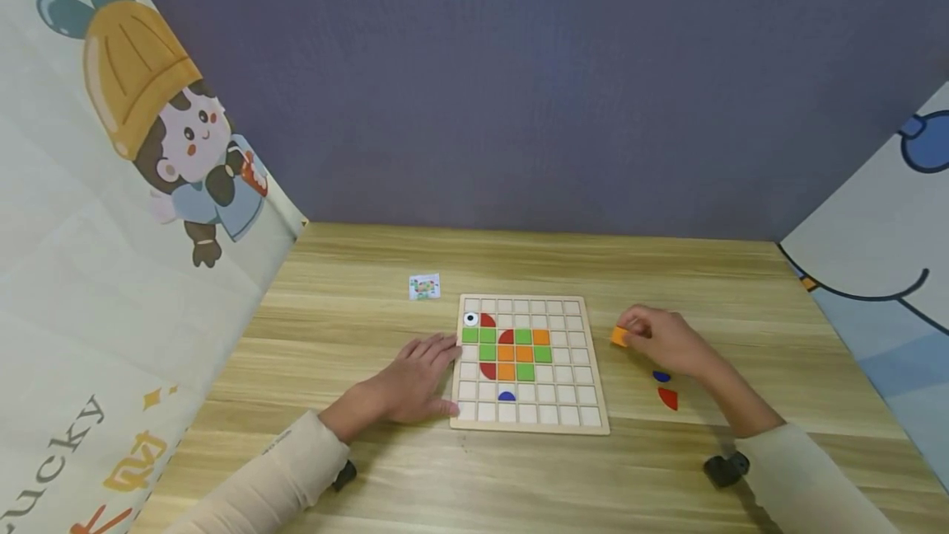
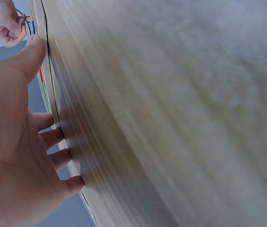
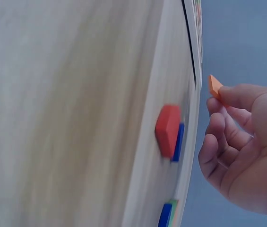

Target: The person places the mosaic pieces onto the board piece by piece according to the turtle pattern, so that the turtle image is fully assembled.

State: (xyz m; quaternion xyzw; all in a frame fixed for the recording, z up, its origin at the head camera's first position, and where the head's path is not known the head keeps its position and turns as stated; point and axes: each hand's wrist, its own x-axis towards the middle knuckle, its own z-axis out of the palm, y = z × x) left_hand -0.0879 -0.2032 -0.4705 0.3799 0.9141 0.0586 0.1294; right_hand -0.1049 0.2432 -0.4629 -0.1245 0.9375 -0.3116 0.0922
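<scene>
A wooden grid board (image 1: 567,425) lies on the table with green, orange and red tiles, a white eye tile (image 1: 470,319) and a blue half-round tile (image 1: 507,396) in its cells. My left hand (image 1: 418,377) rests against the board's left edge, fingers extended; the left wrist view shows its fingertips along that side. Right of the board, my right hand (image 1: 667,340) pinches an orange tile (image 3: 213,86) between thumb and fingers, above the table. Near that wrist lie a red quarter-round tile (image 1: 668,399) and a blue half-round tile (image 1: 661,377).
A small picture card (image 1: 424,287) lies beyond the board's upper left corner. Another blue piece (image 3: 165,215) and a green piece (image 3: 173,213) show low in the right wrist view. A dark wall (image 1: 519,105) stands behind the table (image 1: 356,262), with printed panels at both sides.
</scene>
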